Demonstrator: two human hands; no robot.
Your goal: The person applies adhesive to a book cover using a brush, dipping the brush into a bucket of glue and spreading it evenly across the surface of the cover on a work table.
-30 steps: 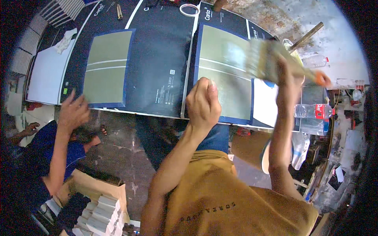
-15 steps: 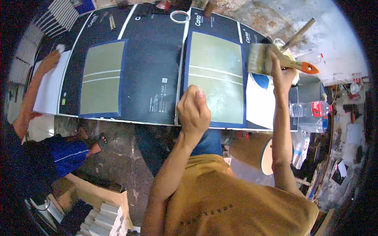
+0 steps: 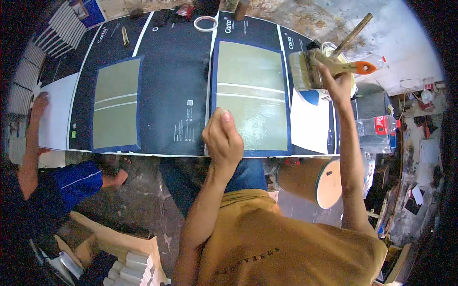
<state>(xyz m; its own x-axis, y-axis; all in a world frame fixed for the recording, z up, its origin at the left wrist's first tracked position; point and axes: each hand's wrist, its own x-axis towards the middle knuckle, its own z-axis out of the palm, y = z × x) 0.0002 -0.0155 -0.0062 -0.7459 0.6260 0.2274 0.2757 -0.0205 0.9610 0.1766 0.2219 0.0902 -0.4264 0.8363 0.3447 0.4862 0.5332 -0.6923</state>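
Note:
My right hand [image 3: 338,88] grips a wide paintbrush [image 3: 353,66] with a pale handle and an orange end. Its bristles are over the board's right side, beside a pot [image 3: 329,48] of pale, yellowish contents. Left of it lies a grey-green panel [image 3: 250,66] with a blue border and two white stripes; its lower part has a wet sheen. My left hand [image 3: 223,138] is closed in a fist at the panel's near left edge, thumb uppermost. Whatever its fingers may pinch is hidden. A white sheet [image 3: 310,124] lies to the panel's right.
A similar smaller panel [image 3: 117,105] lies to the left on the dark board [image 3: 174,62]. A tape roll [image 3: 205,23] rests at the far edge. At far left, another person's hand [image 3: 40,102] is on a white sheet [image 3: 58,114]. Plastic bottles [image 3: 374,126] stand at right.
The view has shifted slightly, moving the panels left. The brush handle in my right hand has tipped upward. My left hand keeps its place at the panel. The other person's hand has come nearer along the sheet.

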